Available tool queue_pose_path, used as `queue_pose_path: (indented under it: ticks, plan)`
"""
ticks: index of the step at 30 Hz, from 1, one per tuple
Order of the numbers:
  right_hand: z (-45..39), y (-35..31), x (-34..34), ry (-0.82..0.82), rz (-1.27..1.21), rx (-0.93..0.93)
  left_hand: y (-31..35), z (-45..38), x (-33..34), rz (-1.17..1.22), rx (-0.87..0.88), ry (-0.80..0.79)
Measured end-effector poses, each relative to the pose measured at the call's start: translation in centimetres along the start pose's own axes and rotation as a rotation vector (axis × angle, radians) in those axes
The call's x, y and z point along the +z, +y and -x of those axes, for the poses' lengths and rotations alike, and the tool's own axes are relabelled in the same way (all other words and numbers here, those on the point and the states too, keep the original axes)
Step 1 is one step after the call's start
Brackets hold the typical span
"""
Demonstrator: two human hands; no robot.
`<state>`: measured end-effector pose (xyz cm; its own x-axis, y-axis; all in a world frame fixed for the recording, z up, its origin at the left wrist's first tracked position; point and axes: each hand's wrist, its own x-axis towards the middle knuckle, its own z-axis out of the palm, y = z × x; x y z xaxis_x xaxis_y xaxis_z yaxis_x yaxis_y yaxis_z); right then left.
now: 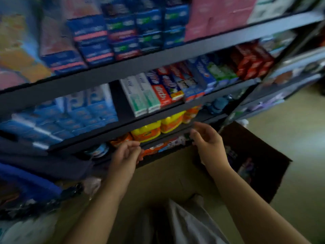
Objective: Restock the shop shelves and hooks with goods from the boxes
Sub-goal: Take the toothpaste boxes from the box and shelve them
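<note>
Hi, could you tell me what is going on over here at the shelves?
A person is restocking a shop shelf unit. Both hands are raised to the lower shelves: the left hand is by the orange packets, the right hand a little further right. Fingers on both look loosely curled; the picture is too blurred to tell whether either has a grip on anything. An open cardboard box sits on the floor below, and toothpaste boxes fill a shelf above.
</note>
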<state>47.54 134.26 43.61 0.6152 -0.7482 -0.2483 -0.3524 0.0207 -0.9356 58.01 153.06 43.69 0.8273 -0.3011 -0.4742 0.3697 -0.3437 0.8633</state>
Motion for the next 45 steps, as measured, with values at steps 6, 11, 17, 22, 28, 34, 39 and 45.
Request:
queue_pose_path:
  ticks: [6,11,17,22,28,34,39,45]
  plan:
    - [1.9,7.0,-13.0,0.273,-0.086,0.230,0.6,0.7,11.8,-0.096,0.034,-0.209]
    - [3.0,13.9,-23.3,0.397,-0.125,0.394,-1.9,2.0,23.9,-0.211,-0.021,-0.350]
    - [0.8,20.4,-30.0,0.374,-0.157,0.506,-5.3,2.6,35.2,-0.317,-0.084,-0.469]
    - [-3.0,25.8,-30.3,0.352,-0.207,0.590,-8.2,-0.3,40.9,-0.406,-0.126,-0.512]
    - [-10.9,35.9,-28.8,0.362,-0.224,0.615,-16.5,-8.8,49.3,-0.542,-0.147,-0.589]
    - [-22.4,51.5,-27.3,0.405,-0.070,0.659,-29.5,-21.2,58.9,-0.685,-0.116,-0.700]
    - [-31.3,63.3,-26.2,0.293,0.038,0.620,-40.5,-31.8,65.7,-0.948,-0.022,-0.749]
    - [-35.8,72.3,-22.7,0.204,0.134,0.536,-48.4,-38.9,68.8,-1.021,0.051,-0.813]
